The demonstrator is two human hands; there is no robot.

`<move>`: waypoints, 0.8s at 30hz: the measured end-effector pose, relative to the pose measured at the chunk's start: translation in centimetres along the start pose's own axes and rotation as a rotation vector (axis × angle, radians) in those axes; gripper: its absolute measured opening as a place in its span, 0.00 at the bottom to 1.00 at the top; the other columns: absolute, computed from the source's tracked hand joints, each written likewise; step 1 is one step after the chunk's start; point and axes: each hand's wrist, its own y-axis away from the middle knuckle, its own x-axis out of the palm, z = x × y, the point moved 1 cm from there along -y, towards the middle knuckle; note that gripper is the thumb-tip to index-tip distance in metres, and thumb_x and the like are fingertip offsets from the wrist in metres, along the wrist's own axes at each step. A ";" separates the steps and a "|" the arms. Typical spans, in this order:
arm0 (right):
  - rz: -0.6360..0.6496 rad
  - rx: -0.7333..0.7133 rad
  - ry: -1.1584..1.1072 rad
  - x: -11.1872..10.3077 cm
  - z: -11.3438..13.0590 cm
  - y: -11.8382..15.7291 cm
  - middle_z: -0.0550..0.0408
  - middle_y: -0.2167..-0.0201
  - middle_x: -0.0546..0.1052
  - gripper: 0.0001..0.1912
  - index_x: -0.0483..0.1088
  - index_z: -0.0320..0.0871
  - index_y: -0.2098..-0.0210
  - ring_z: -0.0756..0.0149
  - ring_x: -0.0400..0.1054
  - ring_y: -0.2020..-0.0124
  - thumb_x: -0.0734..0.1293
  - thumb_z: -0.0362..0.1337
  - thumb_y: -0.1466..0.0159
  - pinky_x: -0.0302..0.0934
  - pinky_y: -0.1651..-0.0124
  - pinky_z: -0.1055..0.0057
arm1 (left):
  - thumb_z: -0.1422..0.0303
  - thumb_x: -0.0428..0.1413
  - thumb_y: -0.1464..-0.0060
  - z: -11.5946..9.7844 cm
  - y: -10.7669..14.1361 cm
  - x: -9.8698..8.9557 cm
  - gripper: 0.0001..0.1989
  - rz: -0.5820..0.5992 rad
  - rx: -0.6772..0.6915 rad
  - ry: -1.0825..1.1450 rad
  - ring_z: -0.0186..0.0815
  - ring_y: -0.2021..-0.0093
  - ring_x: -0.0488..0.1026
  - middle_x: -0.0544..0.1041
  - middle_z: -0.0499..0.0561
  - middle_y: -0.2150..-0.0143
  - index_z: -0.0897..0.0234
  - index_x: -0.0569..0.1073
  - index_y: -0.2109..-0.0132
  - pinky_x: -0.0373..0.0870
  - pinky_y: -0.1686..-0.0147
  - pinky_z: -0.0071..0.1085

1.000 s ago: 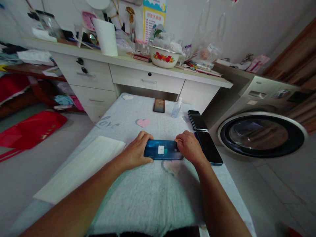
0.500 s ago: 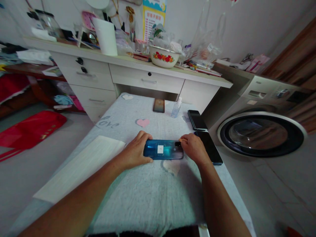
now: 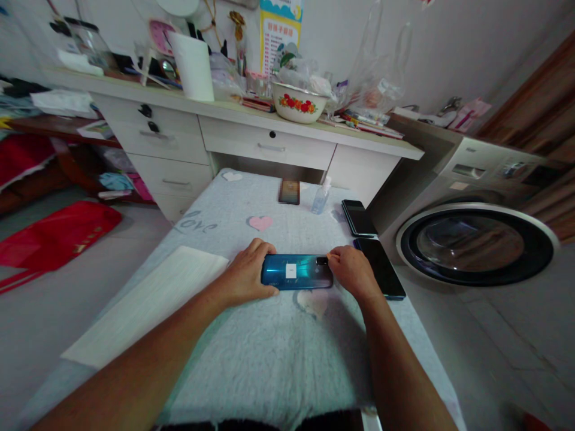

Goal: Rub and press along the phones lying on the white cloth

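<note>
Since a second earlier, the right hand had slid right, baring the camera block of the blue phone. From my remote view, the left hand stayed put, clasping the phone's left end, thumb on the near edge and fingers on the far. Right-hand fingers were bunched at the phone's far right corner; I couldn't tell whether they pinched anything. The phone lay back up on the pale cloth, between both hands.

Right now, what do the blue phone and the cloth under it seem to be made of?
Blue phone: glossy glass or plastic, judging by its bright reflections; unclear which. Cloth: matte fabric, probably, since it looks fuzzy and wrinkled.
</note>
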 end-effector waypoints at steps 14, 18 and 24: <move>0.094 -0.009 0.018 0.1 0.1 0.4 0.46 0.69 0.79 0.15 0.78 0.41 0.71 0.62 0.71 0.68 0.59 0.34 0.39 0.52 0.68 0.71 | 0.60 0.63 0.64 0.4 0.0 0.2 0.28 -0.010 -0.026 0.007 0.42 0.57 0.67 0.63 0.50 0.56 0.59 0.63 0.55 0.65 0.58 0.38; 0.133 -0.018 0.025 0.0 0.0 0.5 0.46 0.71 0.79 0.14 0.78 0.41 0.72 0.63 0.70 0.69 0.60 0.32 0.42 0.51 0.70 0.71 | 0.61 0.63 0.64 0.4 -0.1 0.1 0.27 -0.009 -0.022 0.016 0.42 0.57 0.66 0.62 0.50 0.57 0.59 0.63 0.55 0.65 0.58 0.38; 0.125 -0.016 0.002 0.1 -0.3 0.3 0.48 0.72 0.79 0.13 0.78 0.41 0.73 0.64 0.70 0.70 0.61 0.32 0.42 0.51 0.69 0.72 | 0.62 0.63 0.64 0.1 -0.1 -0.1 0.27 0.004 -0.022 0.032 0.42 0.56 0.66 0.63 0.49 0.56 0.59 0.63 0.55 0.65 0.57 0.38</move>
